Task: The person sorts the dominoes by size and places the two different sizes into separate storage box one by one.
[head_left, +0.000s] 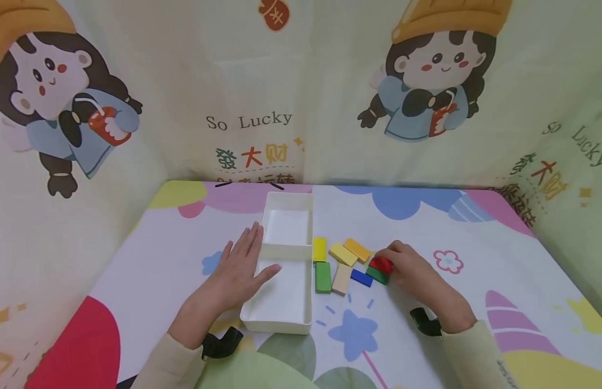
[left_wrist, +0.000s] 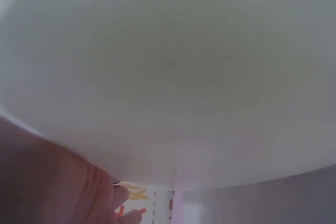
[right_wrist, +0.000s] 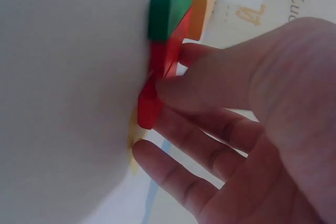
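Observation:
My left hand (head_left: 235,275), fingers straight, lies against the left side of a white two-compartment box (head_left: 276,327). The box wall (left_wrist: 173,77) fills most of the left wrist view. My right hand (head_left: 415,275) pinches a red block (right_wrist: 149,103) between thumb and fingers. Another red block (right_wrist: 160,56) stands just beyond it, against a dark green block (right_wrist: 170,9). Left of these, in the head view, lie a blue block (head_left: 361,277), an orange block (head_left: 357,250) and a pale yellow block (head_left: 342,254).
Close along the box's right side lie a bright yellow block (head_left: 320,249) and a light green block (head_left: 323,277), with a beige block (head_left: 341,279) beside them. A printed cloth (head_left: 408,346) covers the table, and a patterned curtain (head_left: 340,151) hangs behind it.

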The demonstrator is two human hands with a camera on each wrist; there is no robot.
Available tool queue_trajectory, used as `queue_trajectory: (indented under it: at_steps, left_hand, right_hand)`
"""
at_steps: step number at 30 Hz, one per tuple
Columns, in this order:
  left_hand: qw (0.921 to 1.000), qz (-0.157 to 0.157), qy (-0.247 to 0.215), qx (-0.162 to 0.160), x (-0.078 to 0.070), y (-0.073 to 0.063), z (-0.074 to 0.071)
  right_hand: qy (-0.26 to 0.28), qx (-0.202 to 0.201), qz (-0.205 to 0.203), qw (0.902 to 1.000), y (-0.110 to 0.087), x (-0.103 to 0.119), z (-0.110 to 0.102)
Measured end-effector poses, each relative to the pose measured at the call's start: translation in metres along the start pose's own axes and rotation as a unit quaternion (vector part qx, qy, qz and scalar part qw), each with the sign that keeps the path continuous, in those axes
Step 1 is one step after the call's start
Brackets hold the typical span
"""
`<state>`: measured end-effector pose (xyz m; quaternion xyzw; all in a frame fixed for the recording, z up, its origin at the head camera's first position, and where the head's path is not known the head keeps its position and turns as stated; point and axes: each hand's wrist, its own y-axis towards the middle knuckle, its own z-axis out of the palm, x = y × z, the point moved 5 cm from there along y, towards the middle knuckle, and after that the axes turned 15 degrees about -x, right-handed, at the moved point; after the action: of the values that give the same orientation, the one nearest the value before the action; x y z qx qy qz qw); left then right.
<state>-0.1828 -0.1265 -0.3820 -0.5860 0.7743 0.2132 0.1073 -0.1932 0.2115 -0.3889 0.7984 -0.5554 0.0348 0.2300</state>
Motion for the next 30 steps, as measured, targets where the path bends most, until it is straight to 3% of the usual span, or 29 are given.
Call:
queue_trajectory:
  at_steps: [9,16,30]
  left_hand:
    - [0.9992,0.003,0.037,-0.015,0.001,-0.001,-0.004]
    - [0.9998,0.006,0.009,-0.014,0.001,0.0,-0.005]
    - [0.9999,-0.006,0.014,-0.006,-0.001,-0.001,0.0]
  right_hand:
    - [-0.019,-0.021,-0.007,0.9996,0.002,-0.004,-0.001]
    - [-0.022,-0.012,0.017,0.9995,0.004,-0.008,0.001]
    - [-0.017,-0.06,-0.007,0.998,0.008,0.011,-0.012]
